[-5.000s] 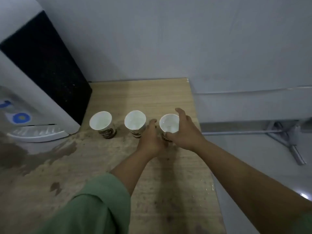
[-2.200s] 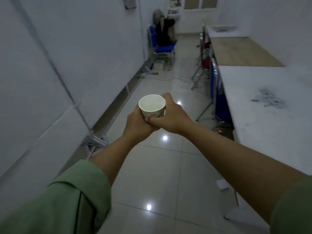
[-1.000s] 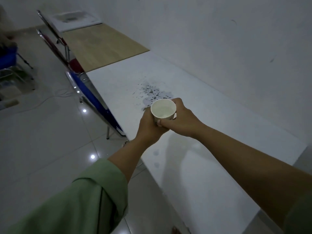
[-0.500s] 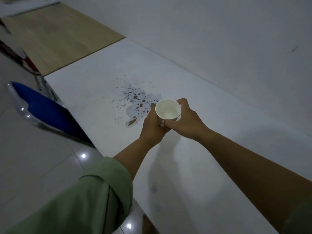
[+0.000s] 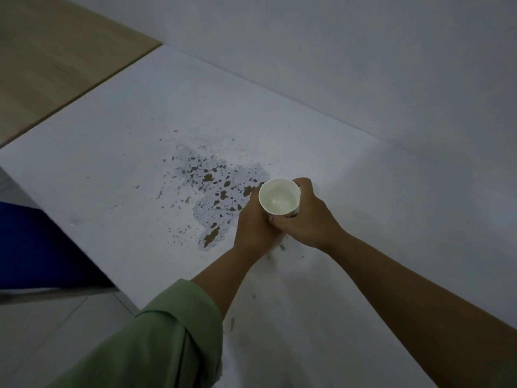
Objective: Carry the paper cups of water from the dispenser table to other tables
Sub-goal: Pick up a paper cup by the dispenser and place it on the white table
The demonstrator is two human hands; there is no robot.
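A white paper cup (image 5: 279, 198) with a dark print on its side holds water and stands upright between both my hands. My left hand (image 5: 253, 225) wraps its left side and my right hand (image 5: 306, 217) wraps its right side and front. The cup is low over the white table (image 5: 112, 152), just right of a patch of peeled, chipped surface (image 5: 215, 191). My hands hide the cup's base, so I cannot tell whether it touches the tabletop.
A wooden-topped table (image 5: 56, 57) adjoins the white one at the upper left. A blue chair (image 5: 30, 247) sits against the white table's left edge, above the tiled floor (image 5: 42, 331). A white wall (image 5: 363, 65) runs along the table's far side.
I carried the cup from the dispenser table across the room to the white table. In the last half second the cup has come lower and nearer the tabletop beside the chipped patch.
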